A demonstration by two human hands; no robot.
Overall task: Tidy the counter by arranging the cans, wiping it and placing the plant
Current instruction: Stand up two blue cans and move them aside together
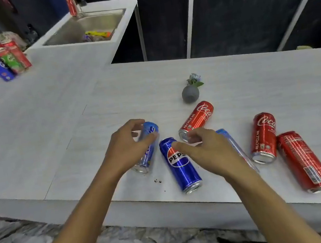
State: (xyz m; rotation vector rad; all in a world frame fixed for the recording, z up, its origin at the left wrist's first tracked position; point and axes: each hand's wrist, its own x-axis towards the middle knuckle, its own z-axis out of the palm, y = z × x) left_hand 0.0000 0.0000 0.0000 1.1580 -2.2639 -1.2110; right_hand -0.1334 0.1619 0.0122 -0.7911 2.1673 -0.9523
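Slim, glossy metal cans lay on their sides on the pale wood-grain counter, lower centre. The left grip curled round a blurred blue can, long axis running up-frame, tilted right. The right grip hung curled between the Pepsi can and a red can; whether it held either was unclear. The round grey plant pot sat just above.
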